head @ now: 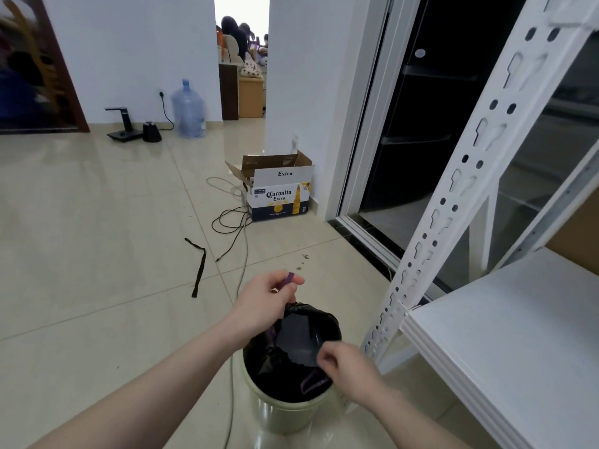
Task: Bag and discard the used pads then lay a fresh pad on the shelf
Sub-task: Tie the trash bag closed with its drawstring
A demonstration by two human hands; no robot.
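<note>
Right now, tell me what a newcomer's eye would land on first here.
At bottom centre, the left hand pulls a purple drawstring of the black trash bag lining a pale green bin, while the right hand pinches the bag's near edge. A Coronita Extra box sits open on the floor behind, and a bare white shelf fills the right.

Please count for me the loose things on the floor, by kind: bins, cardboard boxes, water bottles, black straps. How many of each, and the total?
Bins: 1, the pale green bin lined with a black bag
Cardboard boxes: 1, the beer box
Water bottles: 1, the big blue bottle
Black straps: 1, the strap
Total: 4
</note>
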